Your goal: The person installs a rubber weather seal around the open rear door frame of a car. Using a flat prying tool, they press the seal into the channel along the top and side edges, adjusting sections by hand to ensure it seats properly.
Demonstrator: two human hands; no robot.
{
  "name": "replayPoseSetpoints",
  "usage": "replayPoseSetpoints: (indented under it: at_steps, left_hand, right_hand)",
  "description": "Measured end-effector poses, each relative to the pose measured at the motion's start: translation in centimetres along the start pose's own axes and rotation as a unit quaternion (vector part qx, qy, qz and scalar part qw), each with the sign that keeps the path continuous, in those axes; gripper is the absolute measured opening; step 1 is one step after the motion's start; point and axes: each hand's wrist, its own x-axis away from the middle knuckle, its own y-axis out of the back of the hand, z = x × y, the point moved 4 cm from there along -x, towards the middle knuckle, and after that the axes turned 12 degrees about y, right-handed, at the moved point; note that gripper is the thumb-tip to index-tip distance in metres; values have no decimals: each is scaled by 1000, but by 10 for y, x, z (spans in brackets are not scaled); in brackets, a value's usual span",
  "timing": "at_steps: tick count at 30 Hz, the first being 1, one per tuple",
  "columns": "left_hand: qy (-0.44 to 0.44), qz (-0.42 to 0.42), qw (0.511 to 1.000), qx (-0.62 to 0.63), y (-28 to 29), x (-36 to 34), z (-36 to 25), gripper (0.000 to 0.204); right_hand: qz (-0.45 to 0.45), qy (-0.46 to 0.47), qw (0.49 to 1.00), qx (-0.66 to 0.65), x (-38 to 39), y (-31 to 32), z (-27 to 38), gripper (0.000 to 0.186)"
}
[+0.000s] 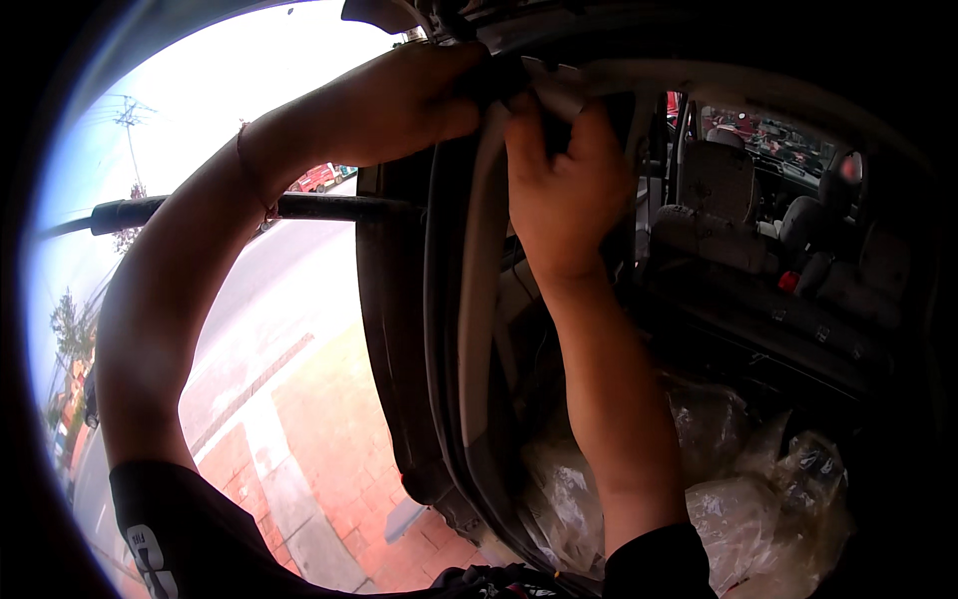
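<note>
Both my arms reach up to the top left corner of a vehicle's open rear hatchway. My left hand (pixel 439 100) comes in from outside, its fingers curled closed around something dark and shadowed that I cannot make out. Close beside it, inside the opening, my right hand (pixel 571 190) has its thumb and fingers raised against a pale trim panel (pixel 557 92), pinching its edge. Below the hands, a long light pillar trim (pixel 481 349) runs down the frame, with a black rubber seal (pixel 436 299) along its outer side.
A black gas strut (pixel 329 207) extends leftward from the frame, behind my left forearm. Crumpled clear plastic sheeting (pixel 738 509) lies in the cargo area. Grey seats (pixel 717 190) stand farther inside. Outside are red brick paving (pixel 369 499) and a road.
</note>
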Motion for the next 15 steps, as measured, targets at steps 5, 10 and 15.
replayPoseSetpoints:
  at_steps: [5, 10, 15]
  left_hand:
    - [-113, -108, 988, -7, -5, 3, -2, 37]
    - [-101, -111, 987, -52, -5, 3, -1, 39]
    - [-55, -129, 987, -76, -11, 1, -14, 43]
  right_hand:
    - [-48, 113, 992, 23, -5, 6, 0, 17]
    - [-72, 101, 991, 50, -7, 13, -4, 24]
    - [-10, 63, 998, 23, -2, 11, -5, 21]
